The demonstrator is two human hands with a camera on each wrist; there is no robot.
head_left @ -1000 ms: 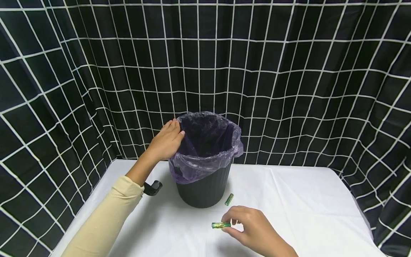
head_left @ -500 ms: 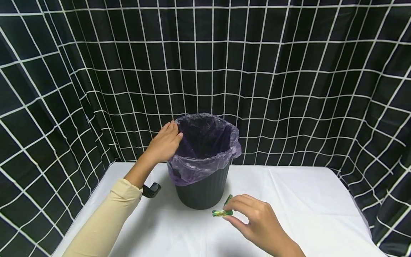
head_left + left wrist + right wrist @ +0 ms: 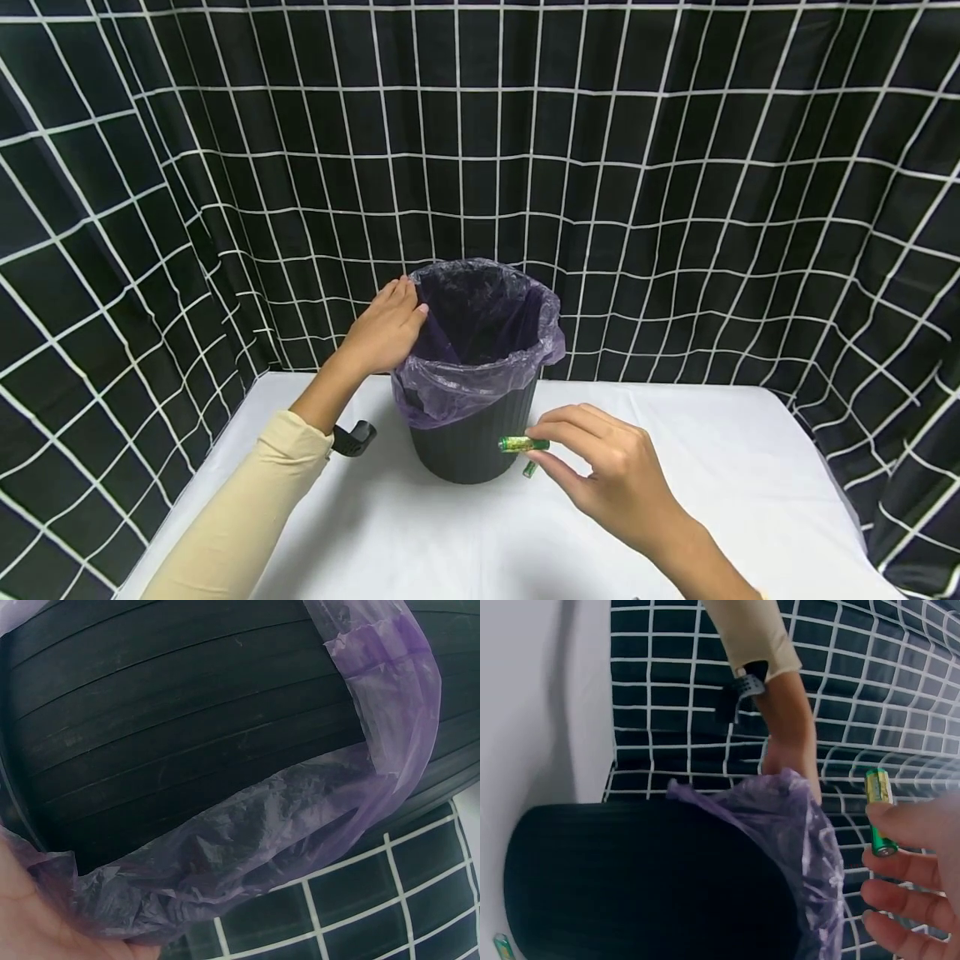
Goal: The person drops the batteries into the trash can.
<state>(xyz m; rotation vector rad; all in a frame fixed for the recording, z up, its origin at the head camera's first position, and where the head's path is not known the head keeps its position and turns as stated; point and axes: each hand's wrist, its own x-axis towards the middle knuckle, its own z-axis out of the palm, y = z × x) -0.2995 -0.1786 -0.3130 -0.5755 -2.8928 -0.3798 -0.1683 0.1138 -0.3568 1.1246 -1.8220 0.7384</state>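
Observation:
A dark trash can (image 3: 471, 454) stands upright on a white-covered table, a purple trash bag (image 3: 465, 392) folded over its rim. My left hand (image 3: 384, 329) holds the can's left rim over the bag; in the left wrist view, part of that hand (image 3: 37, 922) shows against the bag's lower edge, the fingertips out of sight. Between thumb and fingers, my right hand (image 3: 600, 458) pinches a green and gold battery (image 3: 517, 444), held crosswise in front of the can's lower right side. A second green battery (image 3: 530, 469) lies on the table by the can's base, partly covered by the right hand.
The white tablecloth (image 3: 697, 467) spreads to the right of the can. Black curtain (image 3: 675, 208) with a white grid hangs behind and along both sides. A black wrist-worn device (image 3: 354, 438) sticks out beneath the left forearm.
My right hand has risen and moved forward toward the can with the battery, now overlapping the can's side and the second battery in view. The left hand stays on the rim.

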